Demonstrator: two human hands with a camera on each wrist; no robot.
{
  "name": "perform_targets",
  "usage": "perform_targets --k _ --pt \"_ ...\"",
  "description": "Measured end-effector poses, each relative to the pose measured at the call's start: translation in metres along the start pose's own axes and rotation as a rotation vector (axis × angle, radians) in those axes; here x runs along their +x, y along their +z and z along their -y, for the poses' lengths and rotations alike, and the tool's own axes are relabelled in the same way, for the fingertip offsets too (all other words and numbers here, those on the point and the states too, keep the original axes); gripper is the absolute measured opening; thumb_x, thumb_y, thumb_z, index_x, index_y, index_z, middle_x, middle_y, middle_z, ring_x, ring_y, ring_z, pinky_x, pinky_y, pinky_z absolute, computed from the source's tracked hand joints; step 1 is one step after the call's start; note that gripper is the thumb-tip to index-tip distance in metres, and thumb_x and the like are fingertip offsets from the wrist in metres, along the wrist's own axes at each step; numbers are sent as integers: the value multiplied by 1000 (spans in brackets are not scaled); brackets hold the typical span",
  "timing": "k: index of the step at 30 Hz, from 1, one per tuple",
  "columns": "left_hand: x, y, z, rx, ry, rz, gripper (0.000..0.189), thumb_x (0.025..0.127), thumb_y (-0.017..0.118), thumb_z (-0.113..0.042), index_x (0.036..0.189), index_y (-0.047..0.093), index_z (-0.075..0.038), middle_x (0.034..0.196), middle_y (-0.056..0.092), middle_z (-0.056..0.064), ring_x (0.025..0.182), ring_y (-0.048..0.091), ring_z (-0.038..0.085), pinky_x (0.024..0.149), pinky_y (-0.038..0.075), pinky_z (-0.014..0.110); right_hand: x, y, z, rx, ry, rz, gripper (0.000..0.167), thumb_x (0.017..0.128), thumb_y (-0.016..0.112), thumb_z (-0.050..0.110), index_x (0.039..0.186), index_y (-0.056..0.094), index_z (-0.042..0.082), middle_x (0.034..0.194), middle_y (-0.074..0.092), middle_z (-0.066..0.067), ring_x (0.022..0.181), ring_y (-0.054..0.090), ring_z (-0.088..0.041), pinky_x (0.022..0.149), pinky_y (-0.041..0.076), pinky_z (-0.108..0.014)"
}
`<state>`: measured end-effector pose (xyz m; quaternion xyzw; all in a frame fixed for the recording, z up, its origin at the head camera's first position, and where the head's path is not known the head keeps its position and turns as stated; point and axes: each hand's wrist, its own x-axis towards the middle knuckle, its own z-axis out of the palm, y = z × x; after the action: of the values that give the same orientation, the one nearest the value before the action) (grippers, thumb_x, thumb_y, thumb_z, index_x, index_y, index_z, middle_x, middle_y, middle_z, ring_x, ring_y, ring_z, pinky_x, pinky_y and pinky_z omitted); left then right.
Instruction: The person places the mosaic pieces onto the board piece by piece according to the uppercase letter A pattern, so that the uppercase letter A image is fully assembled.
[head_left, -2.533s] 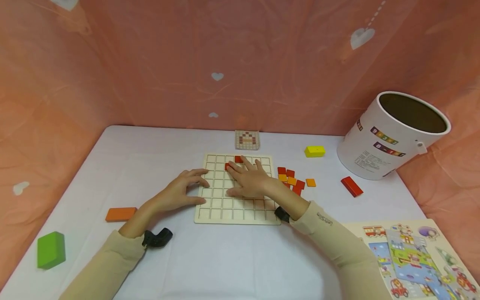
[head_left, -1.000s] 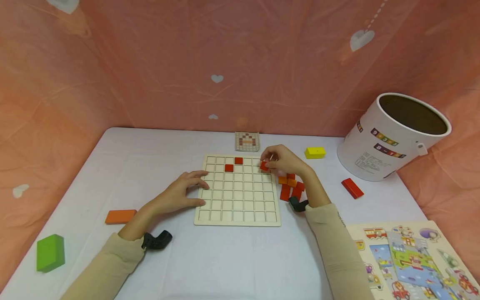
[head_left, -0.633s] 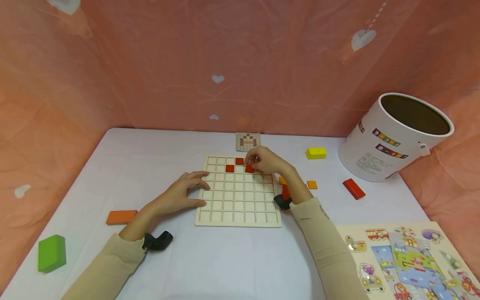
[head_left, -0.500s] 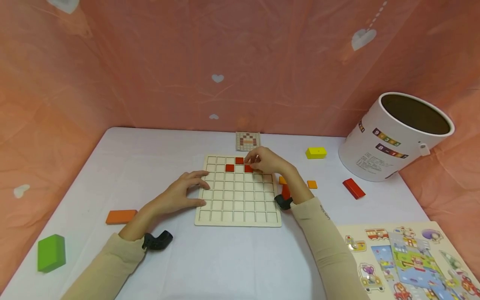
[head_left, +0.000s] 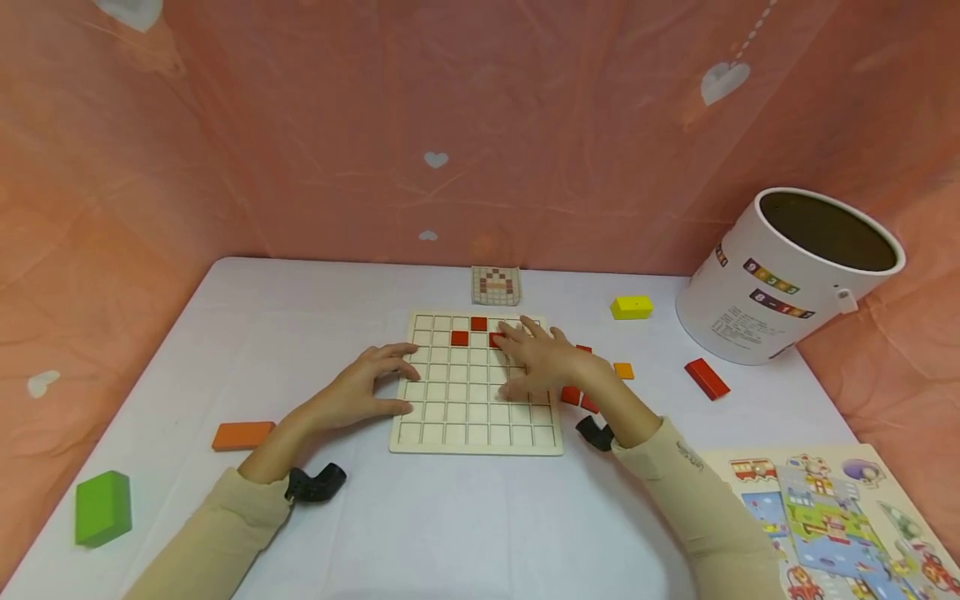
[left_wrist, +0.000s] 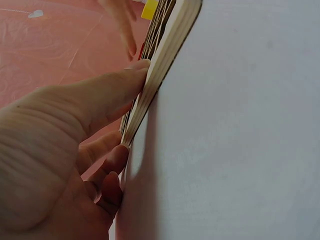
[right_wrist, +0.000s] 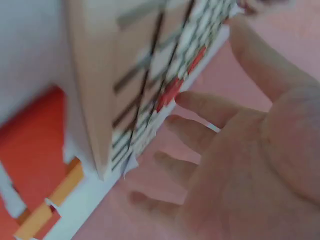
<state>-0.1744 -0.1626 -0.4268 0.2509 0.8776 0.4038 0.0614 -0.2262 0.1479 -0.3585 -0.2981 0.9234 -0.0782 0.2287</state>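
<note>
A pale wooden grid board (head_left: 457, 412) lies on the white table with three red square tiles in its upper cells: one in the top row (head_left: 478, 323), two in the row below, left (head_left: 460, 338) and right (head_left: 494, 340). My left hand (head_left: 363, 382) rests at the board's left edge, thumb and fingertips touching it, fingers loosely bent. My right hand (head_left: 546, 363) hovers over the board's right side with fingers spread, and its index fingertip (right_wrist: 186, 98) is right at the right-hand red tile. Nothing is gripped in it.
Behind the board lies a pattern card (head_left: 496, 286). Loose red tiles (head_left: 571, 395) and an orange tile (head_left: 623, 371) lie to the right, partly behind my forearm. Around stand a yellow block (head_left: 632, 308), red block (head_left: 707, 379), white bucket (head_left: 738, 292), picture puzzle (head_left: 888, 479), orange block (head_left: 243, 436) and green block (head_left: 103, 508).
My right hand brought a red tile from the right side to the second row, released it and spread its fingers over the board. My left hand has stayed at the board's edge.
</note>
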Motion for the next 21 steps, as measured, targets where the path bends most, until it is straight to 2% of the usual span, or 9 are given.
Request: perform_targets --k 2,6,9,12,14,17,19,21 --pt "0 0 0 3 1 0 33 82 84 -24 109 69 -15 153 42 13 140 32 38 109 28 61 -3 5 2 -24 7 27 90 90 68 51 159 23 13 167 10 -7 151 -4 -38 113 3 -68" --pt "0 1 0 6 6 -2 33 82 84 -24 109 69 -14 153 42 13 139 33 38 108 29 61 -5 12 1 -18 -3 11 92 89 69 53 159 23 13 167 11 -6 151 -3 -37 113 3 -68" --pt "1 2 -1 7 8 -2 33 82 84 -23 109 69 -14 153 42 13 139 33 38 108 29 61 -8 14 -4 37 -11 -12 90 91 68 51 159 24 13 166 11 -6 152 -3 -36 113 3 -67" --pt "1 3 -2 4 8 1 33 81 84 -23 109 69 -14 153 42 14 139 33 38 109 29 61 -16 12 -13 120 -11 -60 83 93 68 42 157 27 9 165 14 -12 151 2 -39 112 5 -69" --pt "2 3 -2 4 9 3 33 82 84 -24 109 69 -14 153 42 14 139 33 38 108 29 61 -22 8 -24 182 13 -106 78 93 70 32 155 31 4 163 20 -18 150 11 -41 113 11 -67" --pt "1 3 -2 4 5 -2 33 82 84 -23 109 69 -14 153 42 13 138 34 37 108 29 60 -32 0 -47 271 58 -180 66 92 71 16 148 41 -2 154 36 -24 141 32 -43 111 26 -62" --pt "0 3 -1 3 4 -8 33 81 84 -22 109 69 -14 153 42 13 137 35 37 108 30 60 -36 -4 -63 332 86 -234 56 91 70 8 141 50 -5 143 49 -25 130 45 -42 106 38 -57" --pt "0 3 -1 2 4 -14 33 81 84 -22 109 69 -14 153 42 13 137 35 36 108 30 60 -39 -5 -79 380 98 -279 46 90 68 1 133 56 -6 129 57 -25 118 51 -41 99 45 -51"
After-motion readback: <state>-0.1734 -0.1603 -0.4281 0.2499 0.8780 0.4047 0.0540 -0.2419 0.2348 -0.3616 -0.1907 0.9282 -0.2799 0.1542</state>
